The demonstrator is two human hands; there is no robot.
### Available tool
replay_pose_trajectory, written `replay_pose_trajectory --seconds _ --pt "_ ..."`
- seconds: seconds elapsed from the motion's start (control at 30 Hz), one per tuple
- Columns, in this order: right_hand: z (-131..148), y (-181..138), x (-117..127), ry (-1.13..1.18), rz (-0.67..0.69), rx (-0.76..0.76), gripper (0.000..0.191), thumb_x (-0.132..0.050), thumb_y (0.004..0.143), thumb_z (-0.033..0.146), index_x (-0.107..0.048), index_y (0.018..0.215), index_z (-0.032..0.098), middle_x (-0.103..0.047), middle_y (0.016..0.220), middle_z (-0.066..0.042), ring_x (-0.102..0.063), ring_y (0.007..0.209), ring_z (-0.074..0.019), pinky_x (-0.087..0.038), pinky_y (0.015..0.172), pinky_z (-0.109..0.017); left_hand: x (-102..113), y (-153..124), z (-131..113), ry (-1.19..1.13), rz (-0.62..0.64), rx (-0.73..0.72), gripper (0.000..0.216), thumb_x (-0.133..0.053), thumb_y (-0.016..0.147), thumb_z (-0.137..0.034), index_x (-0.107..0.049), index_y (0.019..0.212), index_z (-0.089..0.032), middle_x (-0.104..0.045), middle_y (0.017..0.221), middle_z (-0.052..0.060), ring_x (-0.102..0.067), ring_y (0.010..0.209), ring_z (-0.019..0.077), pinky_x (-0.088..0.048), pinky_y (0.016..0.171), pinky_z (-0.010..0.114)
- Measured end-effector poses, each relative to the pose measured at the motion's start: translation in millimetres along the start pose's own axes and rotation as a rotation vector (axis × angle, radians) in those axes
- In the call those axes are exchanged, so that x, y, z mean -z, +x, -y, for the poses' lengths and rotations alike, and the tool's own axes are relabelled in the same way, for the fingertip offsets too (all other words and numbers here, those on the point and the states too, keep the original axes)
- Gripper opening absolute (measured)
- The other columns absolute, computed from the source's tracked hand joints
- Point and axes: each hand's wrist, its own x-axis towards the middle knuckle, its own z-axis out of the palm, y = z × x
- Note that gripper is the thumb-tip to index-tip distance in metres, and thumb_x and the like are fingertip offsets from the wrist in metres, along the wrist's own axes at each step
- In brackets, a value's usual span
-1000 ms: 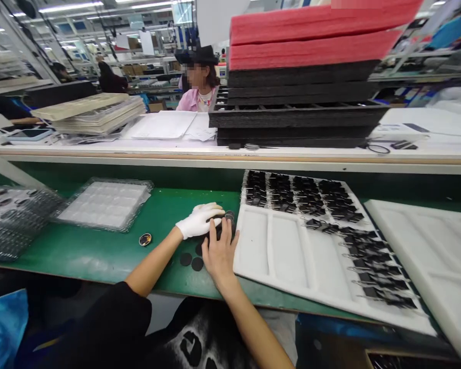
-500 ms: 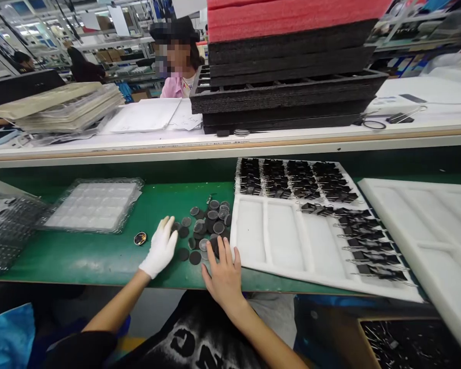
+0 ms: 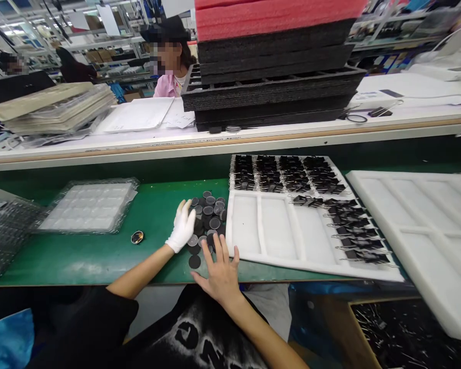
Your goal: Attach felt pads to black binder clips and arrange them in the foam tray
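A loose heap of dark round discs [image 3: 214, 223], some with clear rims, lies on the green work surface [image 3: 153, 205]. My left hand [image 3: 182, 225], in a white glove, rests against the heap's left side with fingers stretched. My bare right hand [image 3: 221, 271] lies over the near edge of the heap, its fingers spread on the discs. Neither hand grips anything that I can see. One single round piece [image 3: 137, 237] with a shiny, coloured top sits apart, left of my gloved hand. Right beside the heap is a white foam tray [image 3: 247, 225] holding rows of black binder clips [image 3: 292, 174].
Another white tray [image 3: 418, 215] leans at the far right, above a box of loose clips [image 3: 407, 328]. Clear plastic trays [image 3: 88, 205] lie on the left. Along the back runs a white shelf [image 3: 138, 141] with stacked black and red foam [image 3: 272, 61]. A person [image 3: 172, 61] sits beyond it.
My left hand has moved right against the heap, and the discs on that side are pushed closer together. My right hand stays at the near edge. The view has shifted slightly.
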Motion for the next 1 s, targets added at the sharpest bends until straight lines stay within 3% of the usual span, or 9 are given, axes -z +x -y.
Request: replay_pose_trajectory --seconds 0.07,0.17,0.3,0.43,0.57,0.67,0.73,0.87,1.0 --pt "5.3 -0.1 0.6 -0.004 0.023 0.053 0.080 -0.053 0.094 0.069 -0.036 0.161 0.031 -0.031 0.168 -0.018 -0.029 0.154 -0.0380 -0.015 0.119 -0.066 8.9 19.9 6.8 -0.040 0.068 -0.033 0.059 -0.029 0.105 -0.050 -0.048 0.149 -0.016 -0.041 0.161 0.015 -0.034 0.153 0.0247 -0.027 0.129 0.047" --pt "14.0 7.6 0.1 -0.018 0.058 0.066 0.075 -0.053 0.097 0.063 -0.032 0.163 0.031 -0.024 0.170 -0.018 -0.024 0.157 -0.0359 -0.018 0.118 -0.066 19.6 54.5 13.8 0.002 0.270 -0.164 0.061 -0.026 0.104 -0.051 -0.051 0.148 -0.018 -0.047 0.159 0.011 -0.038 0.152 0.0221 -0.027 0.129 0.043" --pt "16.5 22.9 -0.8 -0.012 0.111 -0.027 0.083 -0.059 0.093 0.063 -0.034 0.162 0.026 -0.018 0.171 -0.022 -0.017 0.158 -0.0384 -0.021 0.119 -0.067 21.6 73.3 12.5 0.143 0.462 -0.266 0.060 -0.020 0.104 -0.048 -0.051 0.149 -0.024 -0.045 0.161 0.007 -0.038 0.152 0.0231 -0.024 0.129 0.050" --pt "8.4 27.5 0.7 0.041 0.126 -0.081 0.086 -0.054 0.094 0.069 -0.034 0.162 0.022 -0.018 0.170 -0.025 -0.014 0.159 -0.0399 -0.025 0.121 -0.063 22.5 72.3 8.8 0.265 0.449 -0.380 0.056 -0.028 0.104 -0.051 -0.054 0.148 -0.027 -0.047 0.160 0.008 -0.045 0.147 0.0260 -0.033 0.124 0.048" --pt "3.2 26.6 3.8 0.089 0.136 -0.077 0.092 -0.053 0.092 0.073 -0.024 0.165 0.024 -0.011 0.171 -0.023 -0.009 0.159 -0.0400 -0.028 0.121 -0.063 15.7 98.1 0.9 0.337 0.370 -0.445 0.057 -0.034 0.102 -0.055 -0.056 0.147 -0.028 -0.048 0.158 0.010 -0.046 0.146 0.0306 -0.036 0.122 0.053" --pt "2.7 27.0 6.3 0.099 0.136 -0.106 0.103 -0.058 0.088 0.075 -0.016 0.167 0.025 -0.005 0.172 -0.023 -0.005 0.159 -0.0424 -0.028 0.121 -0.064 -1.0 124.0 -10.1 0.201 0.467 -0.475 0.062 -0.027 0.103 -0.055 -0.052 0.151 -0.025 -0.043 0.163 0.007 -0.042 0.150 0.0242 -0.032 0.126 0.045" --pt "1.8 26.0 7.9 0.102 0.133 -0.127 0.106 -0.060 0.087 0.075 -0.011 0.167 0.027 -0.004 0.172 -0.022 -0.006 0.158 -0.0427 -0.029 0.120 -0.065 -13.9 134.6 -15.2 0.147 0.553 -0.509 0.063 -0.024 0.104 -0.055 -0.054 0.149 -0.024 -0.049 0.159 0.005 -0.044 0.149 0.0213 -0.032 0.126 0.041" --pt "-6.0 15.6 11.7 0.073 0.136 -0.165 0.103 -0.057 0.089 0.075 -0.007 0.167 0.030 -0.002 0.172 -0.020 -0.009 0.159 -0.0396 -0.028 0.121 -0.063 -31.4 137.1 -16.6 0.212 0.598 -0.576 0.059 -0.025 0.103 -0.051 -0.065 0.138 -0.025 -0.061 0.148 0.003 -0.047 0.146 0.0225 -0.031 0.127 0.045" --pt "-20.4 0.1 13.8 0.033 0.158 -0.164 0.099 -0.050 0.092 0.076 -0.005 0.167 0.031 -0.002 0.172 -0.018 -0.011 0.159 -0.0376 -0.029 0.120 -0.062 -28.4 132.3 -20.9 0.271 0.631 -0.592 0.059 -0.024 0.104 -0.049 -0.062 0.142 -0.024 -0.059 0.150 0.004 -0.047 0.146 0.0231 -0.032 0.126 0.047"
